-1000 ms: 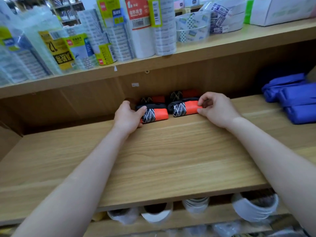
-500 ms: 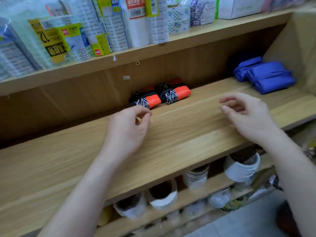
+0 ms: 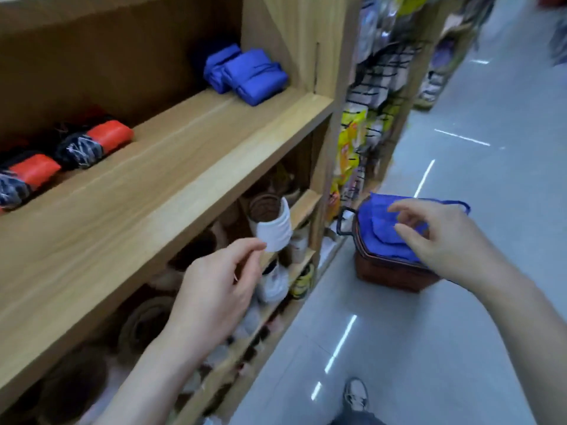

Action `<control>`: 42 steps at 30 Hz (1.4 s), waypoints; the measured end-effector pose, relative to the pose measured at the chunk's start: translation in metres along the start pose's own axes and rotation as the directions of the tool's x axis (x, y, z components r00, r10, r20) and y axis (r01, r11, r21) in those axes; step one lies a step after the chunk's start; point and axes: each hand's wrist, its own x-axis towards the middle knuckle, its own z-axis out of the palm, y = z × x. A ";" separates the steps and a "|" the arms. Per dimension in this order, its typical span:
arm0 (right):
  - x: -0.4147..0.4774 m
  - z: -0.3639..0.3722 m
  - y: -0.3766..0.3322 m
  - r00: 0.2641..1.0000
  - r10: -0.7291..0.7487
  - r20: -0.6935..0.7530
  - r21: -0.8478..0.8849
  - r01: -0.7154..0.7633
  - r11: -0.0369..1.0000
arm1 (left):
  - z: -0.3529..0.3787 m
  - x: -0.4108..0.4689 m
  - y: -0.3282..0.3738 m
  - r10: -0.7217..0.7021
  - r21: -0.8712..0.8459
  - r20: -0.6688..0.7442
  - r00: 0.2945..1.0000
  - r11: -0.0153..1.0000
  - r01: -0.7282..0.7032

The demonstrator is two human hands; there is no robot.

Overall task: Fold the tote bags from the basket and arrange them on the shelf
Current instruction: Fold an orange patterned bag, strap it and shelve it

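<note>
Left hand (image 3: 214, 289): nearest, in front of the lower shelving. Fingers loosely curled, grip empty.

Right hand (image 3: 445, 240): further out and to the right. Fingers spread, grip released, holding nothing. Cannot tell whether the fingertips touch cloth.

Just beyond and below it: loose blue tote bag (image 3: 380, 231) heaped on the basket (image 3: 392, 274) on the floor, with a handle loop trailing right. The right hand is clearly the nearer; it likely takes the next pick.

Farthest: shelf (image 3: 171, 179). Folded orange bags (image 3: 101, 139) to the left, folded blue bags (image 3: 251, 75) at the right end.

The lone head camera looked down from close above the left hand (image 3: 211, 289) and right hand (image 3: 441, 237), with the shelf (image 3: 153, 191) to their left.
</note>
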 end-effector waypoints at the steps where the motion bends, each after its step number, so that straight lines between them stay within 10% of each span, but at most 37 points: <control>1: -0.006 -0.002 0.022 0.998 0.059 0.006 -0.007 -0.059 0.998 | 0.019 0.003 -0.002 -0.011 -0.006 0.035 0.999 1.000 0.011; 13: -0.055 -0.017 0.289 0.766 0.642 -0.015 0.250 -0.619 0.744 | 0.276 0.099 0.043 -0.169 -0.044 0.447 0.879 0.977 0.211; 25: 0.001 0.040 0.448 0.391 0.910 0.138 0.502 -0.820 0.276 | 0.522 0.239 0.065 -0.172 0.035 0.709 0.684 0.977 0.209; 42: 0.179 0.296 0.716 0.364 0.868 0.337 0.287 -0.918 0.273 | 0.914 0.299 -0.044 -0.169 0.202 0.917 0.362 0.978 -0.056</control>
